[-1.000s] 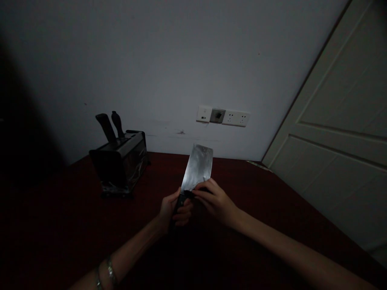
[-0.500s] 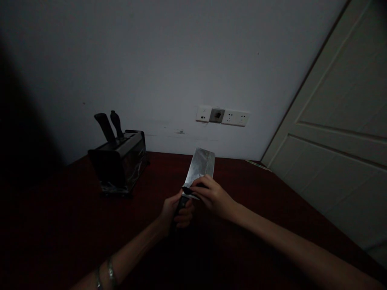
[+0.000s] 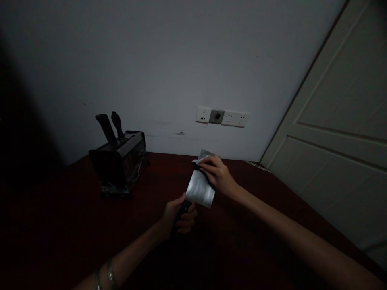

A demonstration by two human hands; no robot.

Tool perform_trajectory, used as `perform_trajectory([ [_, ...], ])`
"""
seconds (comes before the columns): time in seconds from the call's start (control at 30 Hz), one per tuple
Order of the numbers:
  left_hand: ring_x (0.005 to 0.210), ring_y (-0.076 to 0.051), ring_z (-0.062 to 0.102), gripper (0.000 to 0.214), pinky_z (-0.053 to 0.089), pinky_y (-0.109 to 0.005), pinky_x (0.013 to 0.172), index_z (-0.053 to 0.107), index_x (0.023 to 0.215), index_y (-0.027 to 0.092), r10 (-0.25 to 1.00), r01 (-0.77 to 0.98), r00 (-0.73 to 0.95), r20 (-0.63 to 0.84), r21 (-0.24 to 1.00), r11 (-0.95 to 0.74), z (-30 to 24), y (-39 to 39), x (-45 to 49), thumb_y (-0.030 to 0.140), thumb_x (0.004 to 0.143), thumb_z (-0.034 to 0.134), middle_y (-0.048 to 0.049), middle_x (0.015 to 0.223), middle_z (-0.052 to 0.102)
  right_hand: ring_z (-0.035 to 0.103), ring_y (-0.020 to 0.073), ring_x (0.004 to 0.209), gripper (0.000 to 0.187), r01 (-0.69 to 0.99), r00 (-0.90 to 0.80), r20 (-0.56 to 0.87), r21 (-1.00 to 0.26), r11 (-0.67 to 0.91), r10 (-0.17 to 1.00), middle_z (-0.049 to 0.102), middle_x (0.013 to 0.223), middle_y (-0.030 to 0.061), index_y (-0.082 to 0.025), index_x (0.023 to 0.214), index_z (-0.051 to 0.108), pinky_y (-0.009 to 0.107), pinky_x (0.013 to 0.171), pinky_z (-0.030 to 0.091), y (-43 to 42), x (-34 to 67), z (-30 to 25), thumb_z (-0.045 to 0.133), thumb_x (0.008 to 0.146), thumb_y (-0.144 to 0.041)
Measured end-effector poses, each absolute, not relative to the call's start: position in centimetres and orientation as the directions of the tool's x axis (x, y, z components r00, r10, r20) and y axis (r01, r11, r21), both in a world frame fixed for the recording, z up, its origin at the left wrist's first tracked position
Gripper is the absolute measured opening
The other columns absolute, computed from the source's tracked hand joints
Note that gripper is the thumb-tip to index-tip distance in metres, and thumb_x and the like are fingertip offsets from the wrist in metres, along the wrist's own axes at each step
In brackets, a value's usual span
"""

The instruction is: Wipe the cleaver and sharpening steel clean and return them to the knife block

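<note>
Above the tabletop [image 3: 169, 166], left hand [image 3: 171, 215] holds the cleaver [image 3: 200, 191] beneath right hand [image 3: 220, 177].

The light is dim. A pale wall [image 3: 151, 60] stands behind a dark red table [image 3: 169, 167]. Scuffs [image 3: 180, 133] mark it low down, and to their right runs a row of sockets [image 3: 236, 119], one plate grey among white. At right slants a panelled door [image 3: 338, 100]. The far left is too black to make out.
</note>
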State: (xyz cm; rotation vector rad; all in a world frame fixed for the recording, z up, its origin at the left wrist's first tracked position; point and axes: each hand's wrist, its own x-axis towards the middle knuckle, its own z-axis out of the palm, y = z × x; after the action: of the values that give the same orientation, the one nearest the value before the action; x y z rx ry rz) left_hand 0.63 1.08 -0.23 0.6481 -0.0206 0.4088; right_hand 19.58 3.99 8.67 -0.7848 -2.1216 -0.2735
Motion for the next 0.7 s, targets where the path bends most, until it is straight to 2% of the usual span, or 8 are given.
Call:
perform_trajectory([
  [0.13, 0.029, -0.004, 0.019, 0.042, 0.023, -0.017, 0.028, 0.049, 0.069, 0.013, 0.347, -0.365, 0.926, 0.152, 0.596, 0.715, -0.2, 1.1, 0.7, 0.05, 0.086, 0.036, 0.0059, 0.047, 0.034, 0.051, 0.0219, 0.091, 0.02, 0.679, -0.328, 0.844, -0.102, 0.727, 0.424, 0.057, 0.095, 0.0106, -0.017, 0.098, 0.066, 0.041, 0.077, 0.047, 5.3, 19.9, 9.1, 0.052, 0.083, -0.017],
  [0.33, 0.029, -0.004, 0.016, 0.039, 0.019, -0.016, 0.028, 0.049, 0.07, 0.014, 0.4, -0.418, 0.901, 0.165, 0.576, 0.703, -0.5, 1.6, 0.6, 0.047, 0.086, 0.036, 0.0069, 0.047, 0.031, 0.051, 0.0193, 0.09, 0.028, 0.536, -0.548, 0.726, -0.075, 0.841, 0.414, 0.058, 0.101, 0.009, -0.019, 0.111, 0.059, 0.036, 0.075, 0.048, 1.3, 17.4, 5.2, 0.048, 0.085, -0.014],
  [0.4, 0.03, -0.004, 0.016, 0.041, 0.019, -0.016, 0.028, 0.049, 0.069, 0.014, 0.403, -0.415, 0.902, 0.157, 0.58, 0.701, -0.5, 1.5, 0.6, 0.048, 0.086, 0.035, 0.0066, 0.048, 0.031, 0.051, 0.0196, 0.09, 0.029, 0.531, -0.558, 0.726, -0.059, 0.845, 0.401, 0.058, 0.102, 0.0092, -0.02, 0.111, 0.059, 0.037, 0.076, 0.047, 1.7, 17.6, 5.3, 0.048, 0.085, -0.014],
  [0.6, 0.03, -0.004, 0.018, 0.044, 0.022, -0.017, 0.028, 0.05, 0.069, 0.014, 0.364, -0.381, 0.918, 0.156, 0.601, 0.703, -0.8, 1.1, 0.8, 0.05, 0.087, 0.032, 0.0056, 0.048, 0.034, 0.052, 0.0221, 0.09, 0.022, 0.685, -0.277, 0.874, -0.113, 0.72, 0.4, 0.058, 0.094, 0.0096, -0.02, 0.099, 0.066, 0.041, 0.077, 0.046, 7.2, 20.0, 9.1, 0.051, 0.084, -0.018],
  [0.7, 0.029, -0.004, 0.019, 0.045, 0.022, -0.017, 0.028, 0.05, 0.069, 0.013, 0.358, -0.384, 0.918, 0.169, 0.601, 0.701, -1.0, 1.1, 1.0, 0.05, 0.087, 0.031, 0.0053, 0.048, 0.034, 0.052, 0.022, 0.089, 0.021, 0.698, -0.22, 0.888, -0.145, 0.701, 0.403, 0.058, 0.094, 0.0099, -0.019, 0.099, 0.066, 0.041, 0.077, 0.046, 7.0, 19.6, 8.7, 0.052, 0.083, -0.018],
])
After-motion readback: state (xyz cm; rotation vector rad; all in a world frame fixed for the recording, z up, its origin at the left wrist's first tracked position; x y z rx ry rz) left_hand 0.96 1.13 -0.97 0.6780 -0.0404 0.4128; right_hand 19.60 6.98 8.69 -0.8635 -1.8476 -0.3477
